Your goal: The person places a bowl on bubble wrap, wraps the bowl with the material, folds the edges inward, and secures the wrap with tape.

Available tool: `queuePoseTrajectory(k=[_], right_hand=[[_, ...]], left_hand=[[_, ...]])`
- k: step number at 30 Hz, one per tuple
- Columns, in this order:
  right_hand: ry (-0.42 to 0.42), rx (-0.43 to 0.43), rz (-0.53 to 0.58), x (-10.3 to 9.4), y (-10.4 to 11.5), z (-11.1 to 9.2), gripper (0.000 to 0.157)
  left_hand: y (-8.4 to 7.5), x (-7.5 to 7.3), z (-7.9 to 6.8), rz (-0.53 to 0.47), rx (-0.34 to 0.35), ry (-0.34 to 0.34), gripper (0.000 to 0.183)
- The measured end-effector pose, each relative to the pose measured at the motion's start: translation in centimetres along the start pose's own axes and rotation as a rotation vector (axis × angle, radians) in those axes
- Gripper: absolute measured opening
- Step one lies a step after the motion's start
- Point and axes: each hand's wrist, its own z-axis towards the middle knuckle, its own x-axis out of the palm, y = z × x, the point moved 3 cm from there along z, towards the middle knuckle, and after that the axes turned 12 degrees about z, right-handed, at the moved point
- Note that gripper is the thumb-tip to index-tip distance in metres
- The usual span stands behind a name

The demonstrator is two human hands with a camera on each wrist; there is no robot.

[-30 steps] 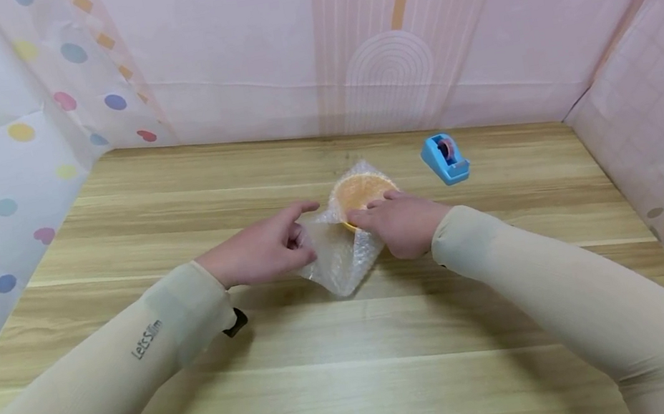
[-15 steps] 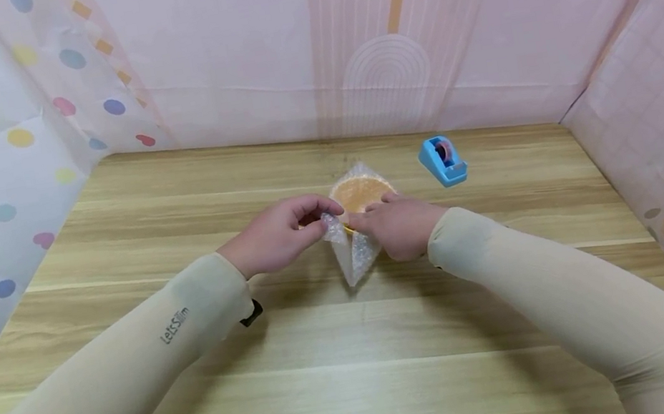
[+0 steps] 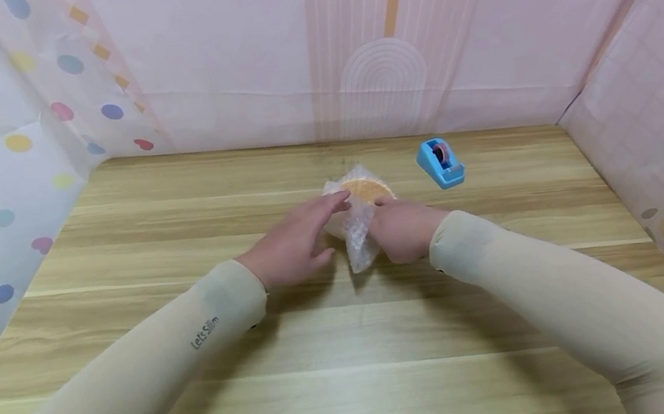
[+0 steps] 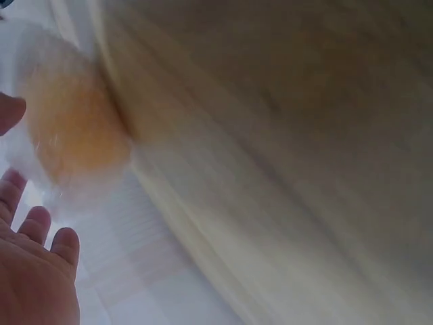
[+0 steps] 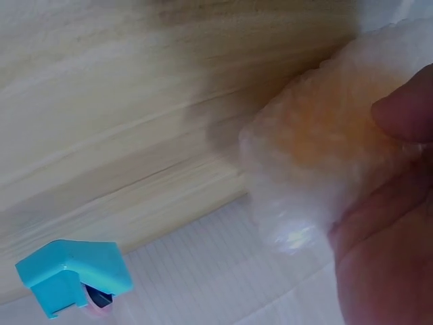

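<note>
A round orange dish (image 3: 370, 188) lies within clear bubble wrap (image 3: 360, 235) near the middle of the table, a folded flap covering its near part. From the left, my left hand (image 3: 292, 244) reaches over that flap with straight fingers, its thumb held apart. My right hand (image 3: 406, 230) holds the bundle at its right side, its fingertips partly hidden by the flap. In the right wrist view, the right thumb (image 5: 409, 112) lies across the wrapped dish (image 5: 331, 128). The orange shows blurred through the wrap (image 4: 51, 57) in the left wrist view, beside spread fingers.
A blue tape dispenser (image 3: 440, 165) with a pink roll stands behind and to the right of the bundle. The wood-grain table (image 3: 345, 371) ends at patterned wall sheets (image 3: 235, 92) at the back and both sides.
My left hand has pinched the left flap of wrap, brought it rightward over the dish and let its fingers straighten. The right hand stays at the right side, its fingertips now more covered.
</note>
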Motion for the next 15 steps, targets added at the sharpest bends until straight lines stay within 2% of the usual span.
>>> queuePoseTrajectory(k=[4,8,11,13,15], right_hand=[[-0.069,-0.063,0.066,-0.1,-0.4,-0.3,0.053],[-0.210,-0.171,0.104,-0.1,-0.9,-1.0,0.046],[-0.329,-0.140,0.089,-0.2,-1.6,-1.7,0.038],[-0.373,-0.080,0.087,-0.2,-2.1,-2.0,0.043],[-0.379,-0.020,0.082,-0.1,-2.5,-2.3,0.052]], left_hand=[[0.2,0.7,0.2,0.010,-0.006,0.012,0.099],[0.1,0.9,0.4,0.060,-0.010,0.040,0.094],[-0.1,1.0,0.5,0.112,-0.007,0.064,0.087],[-0.1,1.1,0.8,0.158,-0.003,0.078,0.085],[-0.2,1.3,0.9,0.224,0.020,0.081,0.083]])
